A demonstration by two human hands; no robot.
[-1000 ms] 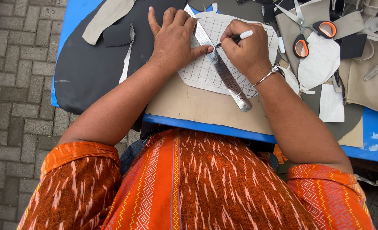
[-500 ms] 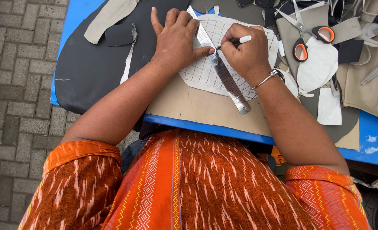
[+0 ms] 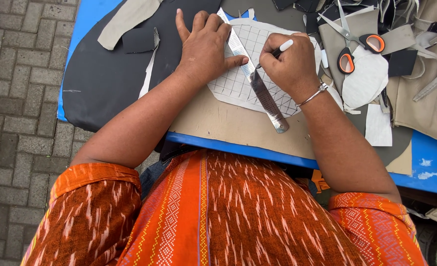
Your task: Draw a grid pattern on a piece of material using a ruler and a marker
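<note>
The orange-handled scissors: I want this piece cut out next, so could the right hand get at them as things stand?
Probably yes: the orange-handled scissors lie uncovered just beside the right hand, though it holds a pen.

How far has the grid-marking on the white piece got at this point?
Done: crossing lines already cover most of the visible white piece. In hand: the left hand presses the metal ruler diagonally across it, while the right hand holds a pen at the ruler's edge. Left: the part under the right hand is hidden, so coverage there is unclear. The scissors lie untouched beside it.
</note>
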